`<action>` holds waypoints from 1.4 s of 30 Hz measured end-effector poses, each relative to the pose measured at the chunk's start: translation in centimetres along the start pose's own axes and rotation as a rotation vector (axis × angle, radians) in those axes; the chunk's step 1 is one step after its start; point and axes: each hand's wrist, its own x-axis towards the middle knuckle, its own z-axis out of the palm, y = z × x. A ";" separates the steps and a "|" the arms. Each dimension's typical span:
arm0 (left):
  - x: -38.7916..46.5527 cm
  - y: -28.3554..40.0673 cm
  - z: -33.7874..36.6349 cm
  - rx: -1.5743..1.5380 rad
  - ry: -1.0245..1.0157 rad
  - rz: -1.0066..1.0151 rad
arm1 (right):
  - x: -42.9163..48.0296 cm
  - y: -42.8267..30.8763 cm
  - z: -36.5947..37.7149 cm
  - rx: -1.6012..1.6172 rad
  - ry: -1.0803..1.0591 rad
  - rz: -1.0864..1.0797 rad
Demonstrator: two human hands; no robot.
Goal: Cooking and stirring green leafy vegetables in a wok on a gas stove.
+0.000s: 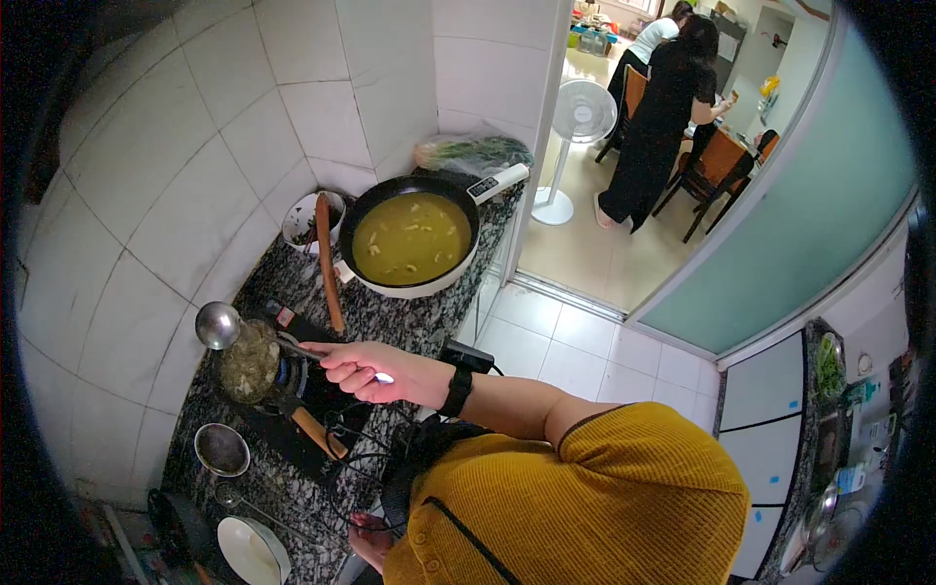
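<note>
My right hand [369,371], with a black watch on the wrist, grips the handle of a metal ladle [218,325]. The ladle's bowl is raised at the wall side of a small pan [250,363], where pale food sits in bubbling liquid. This pan, with a wooden handle [319,433], stands on a lit gas burner [292,376]. Low by the counter's front edge is my left hand [371,540], close to dark cables [344,475]. Its fingers are partly hidden, and whether it holds anything is unclear.
A large pan of yellowish soup [411,240] stands beyond the burner, near a wooden rolling pin [329,267] leaning across a bowl [298,219]. A strainer [222,449], a spoon [252,504] and a white bowl [248,552] lie nearer. Two people are past the doorway, near a fan [583,113].
</note>
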 end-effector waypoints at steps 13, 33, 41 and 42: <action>-1.2 -0.8 0.4 0.068 0.052 0.061 | -0.6 -0.2 0.4 0.026 0.024 0.010; -1.5 -3.9 -0.7 0.099 -0.134 0.271 | -0.9 -1.5 -1.3 0.158 -0.001 0.072; -2.7 -3.3 2.4 -0.126 -0.029 0.134 | 0.1 -2.1 -0.7 -0.094 0.125 0.019; -2.5 -3.2 2.1 -0.095 -0.102 0.127 | 0.9 -2.3 -0.8 -0.274 0.204 -0.001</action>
